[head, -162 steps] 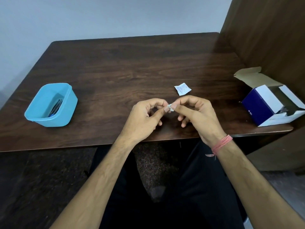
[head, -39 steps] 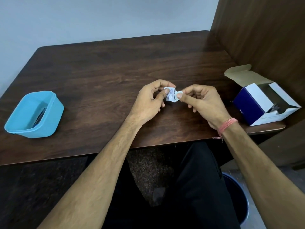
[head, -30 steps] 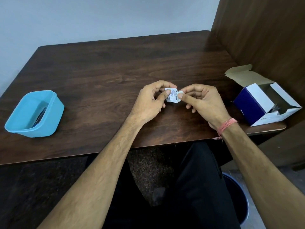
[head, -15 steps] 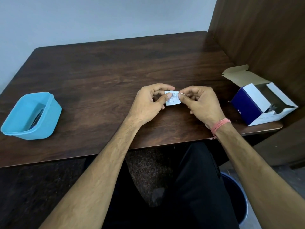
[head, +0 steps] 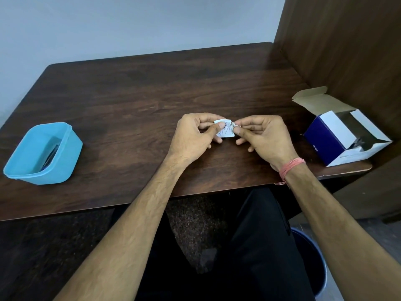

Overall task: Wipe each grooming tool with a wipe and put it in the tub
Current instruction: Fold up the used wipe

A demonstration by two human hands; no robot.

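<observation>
A small white wipe sachet [head: 225, 131] with printed text is held above the middle of the dark wooden table [head: 141, 101]. My left hand [head: 193, 137] pinches its left side between thumb and fingers. My right hand [head: 264, 137] pinches its upper right corner, where the edge looks crumpled. A light blue plastic tub [head: 65, 155] stands at the table's left edge, with dark grooming tools [head: 51, 156] lying inside it. Whether a wipe shows at the sachet's corner is too small to tell.
An open blue and white cardboard box [head: 332, 140] lies on its side at the table's right edge, flap raised. A wooden partition [head: 347, 40] rises behind it. A dark bin [head: 310, 263] stands on the floor by my right leg.
Earlier the sachet lay on the table while both hands pinched a small white piece. Now both hands hold the sachet, and in the last second the right fingers shifted to its upper corner.
</observation>
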